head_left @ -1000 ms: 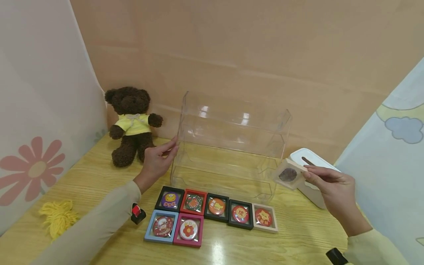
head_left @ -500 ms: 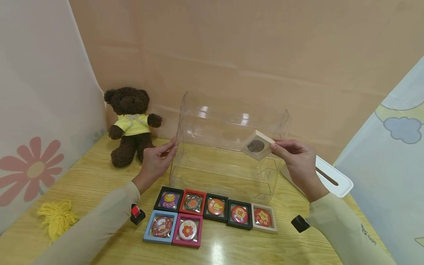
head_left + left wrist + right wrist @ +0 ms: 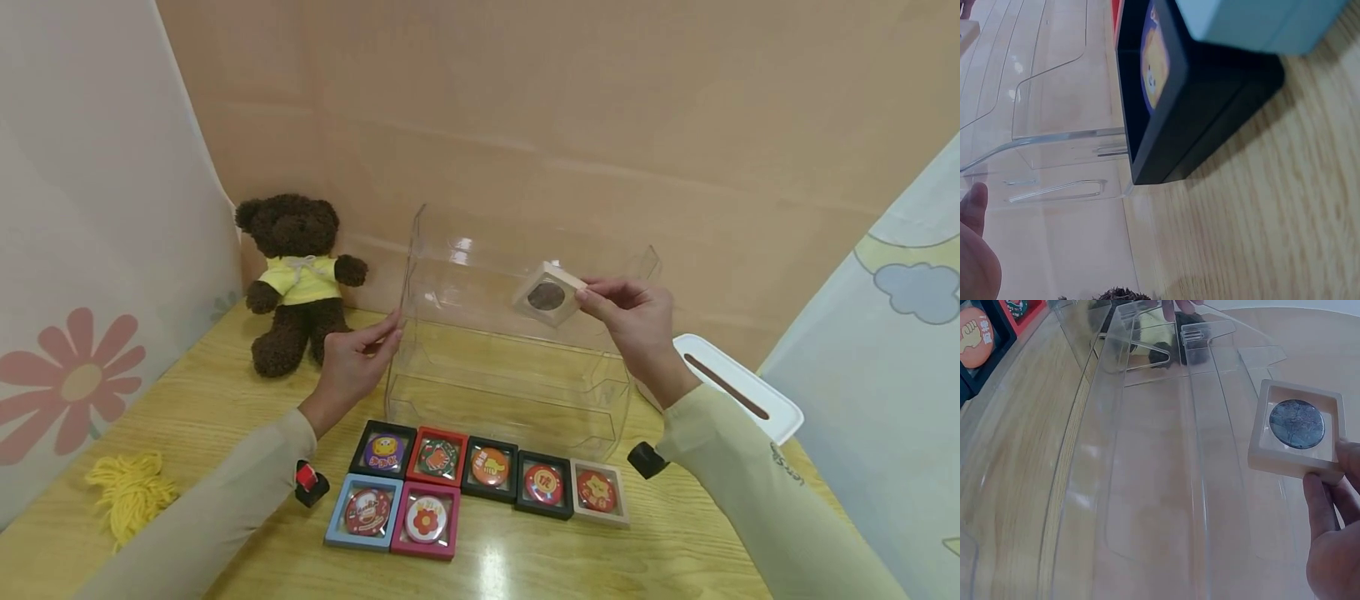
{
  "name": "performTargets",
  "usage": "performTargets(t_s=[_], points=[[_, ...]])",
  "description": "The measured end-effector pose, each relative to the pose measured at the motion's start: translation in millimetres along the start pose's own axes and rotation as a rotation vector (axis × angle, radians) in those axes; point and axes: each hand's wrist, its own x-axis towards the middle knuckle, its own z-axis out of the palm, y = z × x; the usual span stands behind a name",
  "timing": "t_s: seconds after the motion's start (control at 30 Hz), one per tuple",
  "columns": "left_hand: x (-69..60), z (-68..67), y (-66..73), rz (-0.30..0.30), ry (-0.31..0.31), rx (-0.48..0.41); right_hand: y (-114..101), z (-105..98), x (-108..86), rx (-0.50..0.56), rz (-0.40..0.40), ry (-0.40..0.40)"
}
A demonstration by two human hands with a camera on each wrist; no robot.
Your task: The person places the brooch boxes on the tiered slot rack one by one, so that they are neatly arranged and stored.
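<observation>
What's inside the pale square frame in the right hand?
The frame holds a dark, round disc; no lettering is readable. The right hand covers one corner, so that bit is hidden.

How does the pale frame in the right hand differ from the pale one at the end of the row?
The held frame is tilted in the right hand, while the row frame lies on the table.
The held frame shows a dark disc; the row frame shows a red badge with a yellow star.
Both are square, pale-edged frames around something round.
</observation>
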Motion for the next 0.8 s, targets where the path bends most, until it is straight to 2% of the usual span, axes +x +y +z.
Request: performTargets(t_s=[0.2, 0.3, 0.4, 0.57, 0.8], points=[[0.1, -0.5, -0.1, 0.0, 0.003, 0.005, 4, 11, 13.1, -0.069, 0.04, -0.011], [0.0, -0.8, 0.0, 0.0, 0.003, 0.01, 7, 16, 16.4, -0.143, 0.05, -0.016], [0.0, -1.1, -0.5, 0.001, 0.003, 0.015, 10, 23, 18.0, -0.219, 0.052, -0.017], [-0.2, -0.2, -0.7, 0.01, 0.01, 0.016, 15, 35, 19.4, -0.247, 0.051, -0.02], [-0.6, -0.9, -0.4, 0.021, 0.011, 0.024, 15, 51, 18.7, -0.372, 0.102, -0.062]])
